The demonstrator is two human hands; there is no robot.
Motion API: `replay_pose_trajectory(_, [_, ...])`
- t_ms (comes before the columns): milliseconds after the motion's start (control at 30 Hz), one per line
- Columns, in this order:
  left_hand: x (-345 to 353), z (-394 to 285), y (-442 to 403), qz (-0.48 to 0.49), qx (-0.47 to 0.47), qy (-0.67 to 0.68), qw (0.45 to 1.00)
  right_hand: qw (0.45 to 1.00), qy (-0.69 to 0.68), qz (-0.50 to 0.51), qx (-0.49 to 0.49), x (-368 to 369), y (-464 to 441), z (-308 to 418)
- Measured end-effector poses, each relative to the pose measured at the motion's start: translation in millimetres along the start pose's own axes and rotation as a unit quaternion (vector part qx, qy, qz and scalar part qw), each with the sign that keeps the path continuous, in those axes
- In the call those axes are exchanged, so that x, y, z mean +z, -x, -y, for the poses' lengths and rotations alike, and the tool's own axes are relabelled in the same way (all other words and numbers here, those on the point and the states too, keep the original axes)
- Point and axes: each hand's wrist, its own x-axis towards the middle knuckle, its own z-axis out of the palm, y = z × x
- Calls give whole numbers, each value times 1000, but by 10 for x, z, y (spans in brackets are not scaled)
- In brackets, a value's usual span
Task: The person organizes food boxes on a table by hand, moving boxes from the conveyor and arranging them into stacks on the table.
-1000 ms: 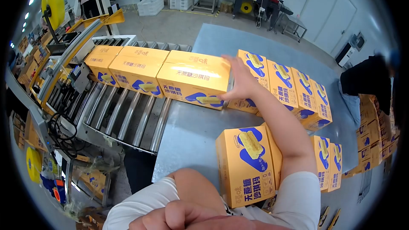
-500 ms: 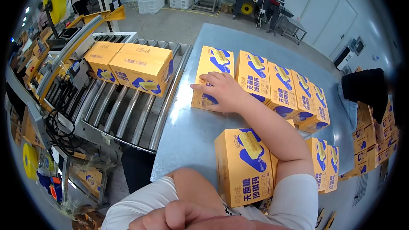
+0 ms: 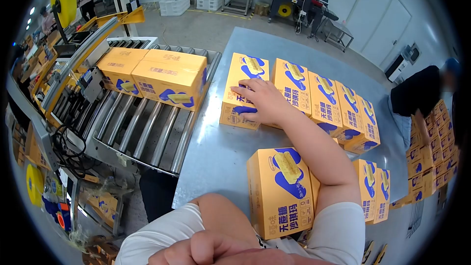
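Note:
My right hand (image 3: 266, 100) lies over the near half of a yellow cardboard carton (image 3: 248, 71) on the metal table, fingers spread across its printed top. To the right of that carton stands a row of several matching cartons (image 3: 293, 79). Under my right forearm, close to my body, is a larger-looking carton (image 3: 281, 191), with another partly hidden behind the arm. Curled fingers of my left hand (image 3: 196, 250) show at the bottom edge, near the camera; whatever they may hold is hidden.
Left of the table (image 3: 206, 167), a roller conveyor (image 3: 147, 132) carries two cartons (image 3: 169, 76) end to end beside a taping machine with a yellow tape roll (image 3: 64, 2). Two more cartons (image 3: 368, 181) stand at the table's right. A person (image 3: 417, 93) is beside stacked cartons (image 3: 431, 142).
The two conveyor cartons have rolled slightly right, toward the table. My right hand has slid a little to the right on its carton. The person at right now shows more fully.

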Motion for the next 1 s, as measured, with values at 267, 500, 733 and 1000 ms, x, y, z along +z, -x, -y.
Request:
replay_pose_trajectory(267, [-25, 5, -120, -64, 2, -3, 998, 998, 61, -26, -9, 43, -16, 223])
replay_pose_trajectory(500, [432, -662, -266, 421, -90, -765, 479, 989, 22, -6, 149, -84, -65, 212])
replay_pose_trajectory(733, [404, -691, -276, 393, -82, -877, 265, 963, -24, -77, 258, -102, -4, -259])
replay_pose_trajectory(1000, [340, -595, -235, 354, -80, -860, 358, 979, 3, -54, 197, 95, 5, -457])
